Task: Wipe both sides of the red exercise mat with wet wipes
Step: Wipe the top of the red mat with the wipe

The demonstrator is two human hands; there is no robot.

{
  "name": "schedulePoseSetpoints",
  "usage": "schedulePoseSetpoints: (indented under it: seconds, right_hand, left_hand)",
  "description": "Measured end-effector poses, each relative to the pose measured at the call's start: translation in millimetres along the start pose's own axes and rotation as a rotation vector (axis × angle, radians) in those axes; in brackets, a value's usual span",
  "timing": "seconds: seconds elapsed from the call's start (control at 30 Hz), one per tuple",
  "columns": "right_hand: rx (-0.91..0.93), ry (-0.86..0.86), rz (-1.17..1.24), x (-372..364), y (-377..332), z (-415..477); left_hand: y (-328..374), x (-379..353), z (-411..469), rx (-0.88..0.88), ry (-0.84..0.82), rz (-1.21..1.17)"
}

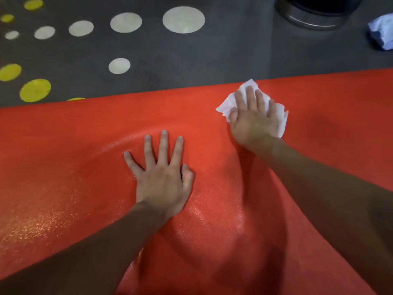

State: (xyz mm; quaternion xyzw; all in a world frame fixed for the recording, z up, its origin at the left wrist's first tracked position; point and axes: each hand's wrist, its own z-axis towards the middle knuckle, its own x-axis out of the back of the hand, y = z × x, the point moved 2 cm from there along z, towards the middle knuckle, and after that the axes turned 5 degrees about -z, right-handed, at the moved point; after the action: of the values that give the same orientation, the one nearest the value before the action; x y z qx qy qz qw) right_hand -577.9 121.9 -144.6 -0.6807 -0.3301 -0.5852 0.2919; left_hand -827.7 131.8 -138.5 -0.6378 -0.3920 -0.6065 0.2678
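The red exercise mat (74,150) lies flat across the dark floor and fills the lower part of the view. Its left and middle areas glisten wet. My left hand (161,175) rests palm-down on the mat's middle with fingers spread straight. My right hand (254,118) presses a crumpled white wet wipe (228,103) flat against the mat near its far edge, fingers straight on top of it. Most of the wipe is hidden under that hand.
Beyond the mat's far edge is dark grey floor (191,54) with white and yellow dots. A round black bin with a metal base ring (314,11) stands at the top right. A white and blue packet (381,34) lies at the right edge.
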Motion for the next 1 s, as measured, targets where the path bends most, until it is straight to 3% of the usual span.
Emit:
schedulePoseSetpoints:
  seconds: [0.17,0.33,0.5,0.63,0.67,0.8,0.83,0.93,1.0]
  right_hand:
    - [0.386,0.044,-0.031,-0.3,-27.0,-15.8]
    - [0.058,0.035,0.02,5.4,-26.5,30.0]
    - [0.489,0.034,-0.029,3.9,-56.4,9.0]
    - [0.173,0.023,-0.009,8.3,-51.7,33.9]
    - [0.189,0.021,-0.006,6.0,-64.8,26.3]
    - [0.572,0.029,-0.037,1.1,-80.7,-8.0]
    - [0.556,0.04,-0.057,3.0,-71.5,1.9]
    - [0.152,0.039,-0.042,6.0,-55.2,28.1]
    - [0.085,-0.001,0.01,3.1,-77.2,17.3]
  left_hand:
    - [0.8,1.0,0.4,0.008,-0.003,-0.004]
    - [0.6,-0.5,1.0,0.01,0.002,0.005]
    - [1.2,0.3,0.3,0.007,0.008,0.0]
    - [0.3,-0.7,1.1,-0.007,0.009,-0.005]
    - [0.3,-0.6,1.2,-0.004,0.01,-0.006]
    - [0.5,1.7,1.5,-0.003,-0.012,-0.035]
    - [0.3,2.2,1.7,-0.009,-0.014,-0.046]
    - [-2.5,1.4,2.3,-0.028,-0.016,-0.087]
    - [-2.9,1.4,3.4,-0.014,-0.013,-0.116]
